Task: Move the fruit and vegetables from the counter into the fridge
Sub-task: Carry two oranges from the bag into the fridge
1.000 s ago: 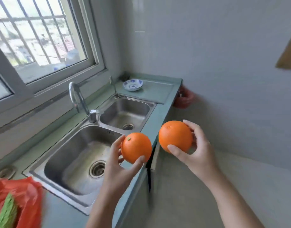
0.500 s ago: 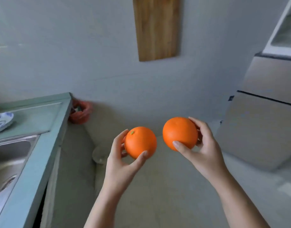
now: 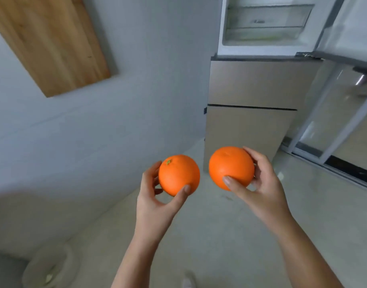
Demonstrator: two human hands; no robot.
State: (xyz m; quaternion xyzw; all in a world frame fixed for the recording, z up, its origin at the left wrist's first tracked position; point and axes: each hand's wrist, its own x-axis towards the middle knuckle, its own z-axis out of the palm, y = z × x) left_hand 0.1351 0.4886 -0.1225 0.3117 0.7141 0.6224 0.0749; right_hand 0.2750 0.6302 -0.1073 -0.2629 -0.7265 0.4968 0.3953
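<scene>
We record two oranges, each held in the air above the floor (image 3: 220, 235), near the fridge (image 3: 249, 121) but apart from it.

The left grip (image 3: 155, 202) is curled round the left orange (image 3: 178, 174), with the thumb pressed to its lower near side and the fingers behind its left side. This orange shows a small green stem at its upper left.

The right grip (image 3: 261, 183) is curled round the right orange (image 3: 230, 167), with the thumb across its lower front and the fingers wrapped behind its right side.

The two oranges sit just beside each other, with a gap between them.

The fridge stands ahead and to the right, against the wall (image 3: 137, 100). Its two lower doors are closed. Its upper compartment (image 3: 265, 23) is open, and clear shelves or a drawer show inside. We cannot tell what they hold.

A wooden board (image 3: 51, 40) lies flat against the wall at upper left. A pale bin (image 3: 49, 267), blurred, stands on the floor at lower left. A glass door (image 3: 334, 125) is to the right of the fridge.
</scene>
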